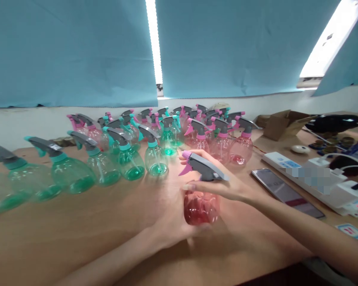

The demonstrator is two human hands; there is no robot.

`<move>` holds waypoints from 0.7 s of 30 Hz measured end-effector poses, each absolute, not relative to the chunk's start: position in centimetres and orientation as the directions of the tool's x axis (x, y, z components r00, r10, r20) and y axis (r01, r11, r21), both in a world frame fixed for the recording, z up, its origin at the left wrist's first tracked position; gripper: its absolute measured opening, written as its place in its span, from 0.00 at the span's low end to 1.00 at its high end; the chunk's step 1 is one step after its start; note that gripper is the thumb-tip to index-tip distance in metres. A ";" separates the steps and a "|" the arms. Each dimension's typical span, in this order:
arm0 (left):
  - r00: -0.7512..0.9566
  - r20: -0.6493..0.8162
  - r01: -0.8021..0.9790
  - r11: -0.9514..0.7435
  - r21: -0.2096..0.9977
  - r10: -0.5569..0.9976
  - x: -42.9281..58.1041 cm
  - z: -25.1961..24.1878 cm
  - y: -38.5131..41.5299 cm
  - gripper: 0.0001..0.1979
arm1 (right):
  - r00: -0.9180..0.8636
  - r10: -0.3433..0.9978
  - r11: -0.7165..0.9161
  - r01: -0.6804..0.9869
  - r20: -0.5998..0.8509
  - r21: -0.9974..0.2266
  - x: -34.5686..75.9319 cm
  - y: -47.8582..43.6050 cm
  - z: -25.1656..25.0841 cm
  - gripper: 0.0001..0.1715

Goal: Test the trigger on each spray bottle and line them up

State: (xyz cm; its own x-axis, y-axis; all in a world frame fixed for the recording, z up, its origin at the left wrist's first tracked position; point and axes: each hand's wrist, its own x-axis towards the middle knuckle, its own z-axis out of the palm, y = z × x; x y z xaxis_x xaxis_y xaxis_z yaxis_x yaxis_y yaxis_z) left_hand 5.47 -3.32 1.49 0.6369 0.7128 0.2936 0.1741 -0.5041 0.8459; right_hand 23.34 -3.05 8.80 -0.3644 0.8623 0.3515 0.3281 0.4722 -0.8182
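Observation:
Near the table's middle, a pink spray bottle [201, 207] with a grey and pink trigger head [204, 167] is between both my hands. My left hand [173, 222] wraps round the lower left side and base of the clear pink body, its fingers partly blurred. Around the neck, just under the trigger head, my right hand [223, 186] grips with the thumb in front and the fingers behind. The bottle stands upright, its nozzle facing left. The collar is hidden by my right hand.
Green spray bottles [125, 165] line the left side, with pink ones [222, 145] and mixed colours behind. At right lie a phone [286, 192], a white power strip [313, 180] with plugs, a white mouse [300, 149] and a cardboard box [286, 124]. Blue sheets [232, 47] cover the window.

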 end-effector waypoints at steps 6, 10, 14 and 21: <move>0.671 0.336 0.076 -0.512 0.856 0.661 5.4 2.0 -2.6 0.45 | -0.315 0.845 0.511 0.238 0.432 -0.826 22.3 -1.7 6.6 0.16; 0.670 0.309 0.168 -0.543 0.823 0.675 4.4 1.5 -1.7 0.46 | -0.351 0.808 0.539 0.116 0.473 -0.834 22.1 -0.9 6.2 0.15; 0.654 0.316 0.275 -0.605 0.747 0.687 3.4 1.2 -1.4 0.42 | -0.383 0.768 0.580 0.075 0.514 -0.811 21.5 0.1 6.0 0.22; 0.657 0.220 0.577 -0.669 0.468 0.721 1.3 0.6 -0.9 0.36 | -0.330 0.789 0.600 0.232 0.518 -0.766 20.8 1.1 6.7 0.15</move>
State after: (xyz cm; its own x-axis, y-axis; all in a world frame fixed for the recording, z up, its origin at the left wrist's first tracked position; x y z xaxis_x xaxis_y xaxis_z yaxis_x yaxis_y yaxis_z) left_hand 1.31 -0.94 0.61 0.6572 0.7207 0.2205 0.5768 -0.6693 0.4684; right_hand 20.80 1.08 6.65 -0.3304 0.7890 0.5179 0.2317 0.5998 -0.7659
